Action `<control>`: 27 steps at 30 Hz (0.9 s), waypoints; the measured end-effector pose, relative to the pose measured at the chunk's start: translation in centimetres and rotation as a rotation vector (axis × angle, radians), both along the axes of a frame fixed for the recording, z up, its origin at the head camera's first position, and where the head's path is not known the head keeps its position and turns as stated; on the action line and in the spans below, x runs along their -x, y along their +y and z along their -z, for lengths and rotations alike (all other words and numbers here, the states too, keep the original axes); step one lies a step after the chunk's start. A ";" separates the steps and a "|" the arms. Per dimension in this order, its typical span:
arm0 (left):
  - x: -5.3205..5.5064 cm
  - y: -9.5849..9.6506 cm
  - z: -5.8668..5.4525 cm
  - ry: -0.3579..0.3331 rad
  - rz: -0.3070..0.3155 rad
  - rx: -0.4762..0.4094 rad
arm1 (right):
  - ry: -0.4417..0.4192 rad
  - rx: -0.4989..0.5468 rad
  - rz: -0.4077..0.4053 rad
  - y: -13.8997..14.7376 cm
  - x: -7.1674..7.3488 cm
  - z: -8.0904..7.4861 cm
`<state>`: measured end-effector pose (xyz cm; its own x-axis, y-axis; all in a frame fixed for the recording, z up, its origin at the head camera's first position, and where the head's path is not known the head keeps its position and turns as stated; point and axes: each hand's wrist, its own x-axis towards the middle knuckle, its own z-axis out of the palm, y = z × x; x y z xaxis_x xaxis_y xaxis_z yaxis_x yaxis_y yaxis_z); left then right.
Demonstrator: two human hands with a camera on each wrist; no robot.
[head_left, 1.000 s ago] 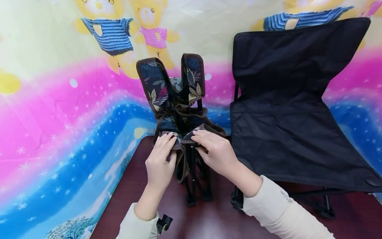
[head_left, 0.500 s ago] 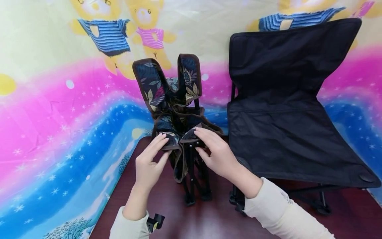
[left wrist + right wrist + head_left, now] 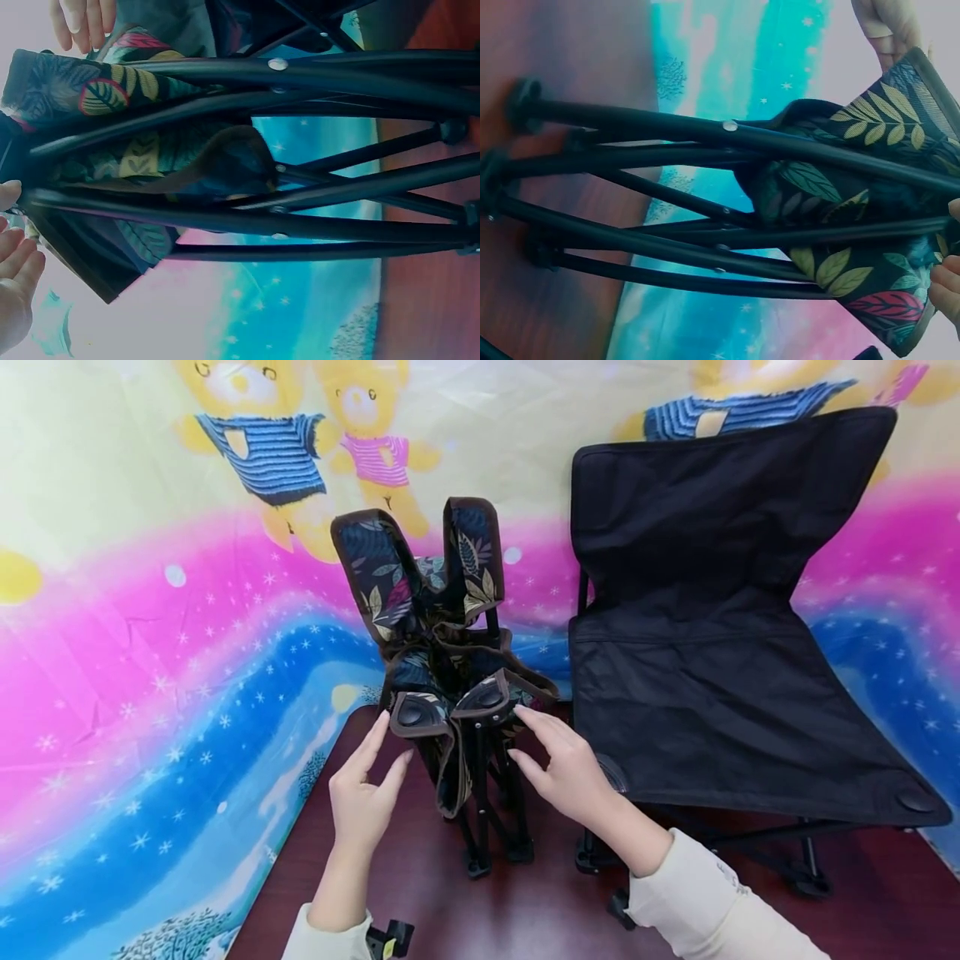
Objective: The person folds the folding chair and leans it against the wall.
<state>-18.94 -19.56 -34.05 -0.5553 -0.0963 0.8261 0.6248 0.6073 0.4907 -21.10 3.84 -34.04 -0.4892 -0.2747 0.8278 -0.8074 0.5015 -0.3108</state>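
A small folding chair (image 3: 465, 602) with leaf-printed dark fabric and brown edging stands partly folded, its black legs gathered close together. Its fabric sags between the two front seat corners. My left hand (image 3: 362, 797) is beside the left front corner (image 3: 420, 717), fingers extended and thumb spread. The index fingertip is at the corner's edge; I cannot tell if it touches. My right hand (image 3: 564, 768) is at the right front corner (image 3: 482, 697), fingers fairly straight, fingertips by its outer side. The crossing leg tubes (image 3: 300, 202) show in the left wrist view, and leaf-print fabric (image 3: 885, 112) in the right.
A larger black folding chair (image 3: 727, 693) stands unfolded at the right, close to my right forearm. Both chairs are on a dark red-brown table (image 3: 420, 877). Behind them hangs a colourful backdrop (image 3: 187, 610) with printed bears.
My hands have come off the tops of the two front seat corners and moved outward, the left one further left. Both corners are now uncovered. The folding chair keeps its half-folded shape.
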 end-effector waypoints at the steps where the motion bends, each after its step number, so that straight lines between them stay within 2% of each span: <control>1: 0.0 -0.1 0.2 -0.017 -0.006 -0.009 | -0.006 0.002 -0.001 0.0 0.0 0.2; 8: -0.4 -0.6 1.6 -0.077 -0.024 -0.020 | -0.049 0.011 0.009 -0.5 -0.2 1.6; 17: -0.1 -0.2 3.6 -0.129 -0.030 -0.045 | -0.058 0.066 0.015 -1.1 -0.6 3.3; 22: 0.2 -0.1 5.5 -0.134 -0.018 -0.082 | -0.061 0.075 0.021 -1.3 -0.7 4.6; 23: 1.3 -0.6 7.5 -0.113 0.021 -0.113 | -0.067 0.078 0.021 -1.3 -0.7 4.8; 27: 1.3 -0.5 8.6 -0.123 0.018 -0.140 | -0.099 0.090 0.018 -1.2 -0.7 5.6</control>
